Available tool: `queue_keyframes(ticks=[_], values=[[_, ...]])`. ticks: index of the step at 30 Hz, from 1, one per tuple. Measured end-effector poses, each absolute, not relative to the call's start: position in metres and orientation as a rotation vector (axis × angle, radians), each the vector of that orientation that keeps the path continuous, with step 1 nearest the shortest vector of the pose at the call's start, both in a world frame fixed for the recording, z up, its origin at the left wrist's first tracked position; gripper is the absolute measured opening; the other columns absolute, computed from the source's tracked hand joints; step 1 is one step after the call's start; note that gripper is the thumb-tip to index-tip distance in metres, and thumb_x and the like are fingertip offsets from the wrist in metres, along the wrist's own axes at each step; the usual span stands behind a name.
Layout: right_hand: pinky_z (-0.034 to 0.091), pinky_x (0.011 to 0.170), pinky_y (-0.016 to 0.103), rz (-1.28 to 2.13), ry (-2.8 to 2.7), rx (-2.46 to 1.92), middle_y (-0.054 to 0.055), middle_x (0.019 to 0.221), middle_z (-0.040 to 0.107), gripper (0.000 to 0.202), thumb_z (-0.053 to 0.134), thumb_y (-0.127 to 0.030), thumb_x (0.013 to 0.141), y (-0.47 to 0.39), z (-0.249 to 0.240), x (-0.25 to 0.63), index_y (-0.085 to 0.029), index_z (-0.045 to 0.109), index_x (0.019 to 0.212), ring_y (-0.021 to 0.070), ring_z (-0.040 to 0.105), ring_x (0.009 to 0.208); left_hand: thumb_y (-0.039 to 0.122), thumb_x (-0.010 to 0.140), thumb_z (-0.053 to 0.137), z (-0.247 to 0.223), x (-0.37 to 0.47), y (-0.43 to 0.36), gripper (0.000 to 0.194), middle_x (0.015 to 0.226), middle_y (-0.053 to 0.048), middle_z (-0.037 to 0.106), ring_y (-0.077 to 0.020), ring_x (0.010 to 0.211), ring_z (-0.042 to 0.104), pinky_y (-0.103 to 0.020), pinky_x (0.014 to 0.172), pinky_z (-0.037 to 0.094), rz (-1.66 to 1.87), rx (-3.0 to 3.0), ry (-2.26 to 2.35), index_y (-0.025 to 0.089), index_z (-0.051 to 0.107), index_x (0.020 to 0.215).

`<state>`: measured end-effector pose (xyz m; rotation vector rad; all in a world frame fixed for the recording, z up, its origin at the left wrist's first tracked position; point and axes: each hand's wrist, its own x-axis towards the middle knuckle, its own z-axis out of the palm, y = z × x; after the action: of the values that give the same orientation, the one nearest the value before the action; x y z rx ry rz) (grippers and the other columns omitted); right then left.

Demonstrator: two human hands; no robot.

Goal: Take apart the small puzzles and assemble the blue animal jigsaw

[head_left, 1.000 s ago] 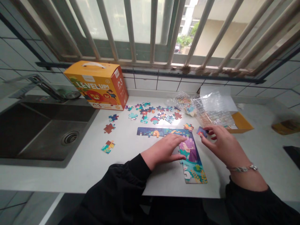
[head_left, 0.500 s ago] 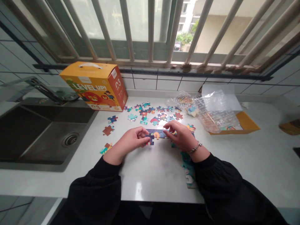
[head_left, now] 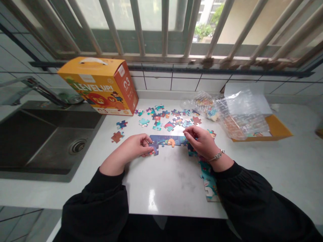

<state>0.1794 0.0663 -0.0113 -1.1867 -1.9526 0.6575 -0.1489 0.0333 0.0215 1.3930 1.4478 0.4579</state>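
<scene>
My left hand [head_left: 138, 145] is closed, thumb and fingers pinching a purple puzzle piece [head_left: 154, 150]. That piece lies against the underside of the left end of a joined dark-blue puzzle strip [head_left: 168, 138]; whether it is locked in cannot be told. Over the strip's right end hovers my right hand [head_left: 200, 139], its fingers loosely curled, thumb and index tips slightly apart, with nothing visible between them. A teal joined puzzle column [head_left: 208, 178] runs toward the front edge, partly hidden under my right hand and sleeve. Several loose puzzle pieces [head_left: 156, 117] are scattered behind the strip.
An orange carton [head_left: 101, 89] stands at the back left, beside a dark sink [head_left: 45, 141] with a faucet [head_left: 40, 89]. Clear plastic wrap [head_left: 237, 114] lies over an open yellow-edged box [head_left: 280, 127] at the back right. Two loose pieces lie near the sink edge.
My left hand has moved left with the purple piece, bringing it to the strip's left end. My right hand's thumb and index have drawn closer together. The camera view has shifted slightly.
</scene>
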Motion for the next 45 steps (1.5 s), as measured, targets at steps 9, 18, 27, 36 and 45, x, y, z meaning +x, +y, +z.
queue_keyframes(ticks=[9, 18, 27, 36, 45], values=[[0.045, 0.062, 0.032, 0.672, -1.957, -1.177, 0.001, 0.075, 0.065, 0.020, 0.064, -0.038, 0.108, 0.066, -0.010, 0.180, -0.023, 0.073, 0.097, 0.0173, 0.058, 0.064, 0.042, 0.076, 0.083, 0.016, -0.156, 0.033, 0.031, 0.064, 0.004, 0.070, -0.0185, 0.053, 0.066, -0.028, 0.052, 0.044, 0.434, 1.454, 1.525, 0.024, 0.064, 0.095], [0.044, 0.061, 0.032, 0.710, -1.958, -1.173, 0.000, 0.072, 0.064, 0.020, 0.064, -0.038, 0.107, 0.067, -0.009, 0.179, -0.023, 0.072, 0.095, 0.0171, 0.057, 0.062, 0.050, 0.093, 0.071, 0.018, -0.150, 0.034, 0.026, 0.064, 0.002, 0.071, -0.0203, 0.058, 0.067, -0.031, 0.059, 0.040, 0.379, 1.690, 1.644, 0.024, 0.069, 0.094], [0.046, 0.063, 0.033, 0.734, -1.981, -1.181, 0.001, 0.073, 0.068, 0.021, 0.064, -0.039, 0.108, 0.067, -0.013, 0.180, -0.024, 0.073, 0.097, 0.0174, 0.060, 0.063, 0.039, 0.088, 0.081, 0.006, -0.145, 0.039, 0.017, 0.073, 0.002, 0.073, -0.0197, 0.067, 0.066, -0.031, 0.062, 0.038, 0.452, 1.778, 1.799, 0.024, 0.072, 0.091], [0.046, 0.064, 0.033, 0.733, -1.991, -1.197, 0.001, 0.073, 0.068, 0.022, 0.064, -0.041, 0.107, 0.067, -0.012, 0.180, -0.024, 0.074, 0.097, 0.0178, 0.060, 0.063, 0.037, 0.082, 0.085, 0.003, -0.143, 0.044, 0.022, 0.067, 0.003, 0.069, -0.0183, 0.060, 0.062, -0.031, 0.058, 0.036, 0.456, 1.576, 1.839, 0.024, 0.070, 0.092], [0.047, 0.064, 0.033, 0.733, -1.987, -1.207, 0.001, 0.073, 0.069, 0.026, 0.064, -0.046, 0.108, 0.067, -0.014, 0.179, -0.024, 0.073, 0.098, 0.0185, 0.060, 0.063, 0.041, 0.085, 0.081, 0.007, -0.141, 0.046, 0.025, 0.061, 0.005, 0.067, -0.0186, 0.053, 0.061, -0.031, 0.055, 0.036, 0.445, 1.525, 1.809, 0.024, 0.066, 0.094]])
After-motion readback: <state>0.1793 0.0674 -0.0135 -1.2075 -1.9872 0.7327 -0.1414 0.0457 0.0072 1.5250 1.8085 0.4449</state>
